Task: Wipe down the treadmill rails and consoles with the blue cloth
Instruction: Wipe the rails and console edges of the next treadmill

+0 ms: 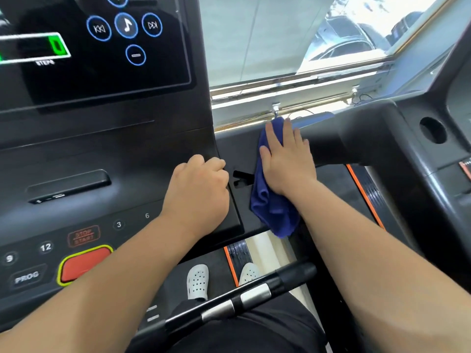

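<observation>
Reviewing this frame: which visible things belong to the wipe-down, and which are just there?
In the job: blue cloth, pressed flat by the right hand on the side panel of the console; left hand, curled, resting on the console; handrail in front.
Just there: white clogs; window blind; parked cars outside.

On the console [102,149] — PROG, STOP START, 3, 6, 9, 12.
</observation>
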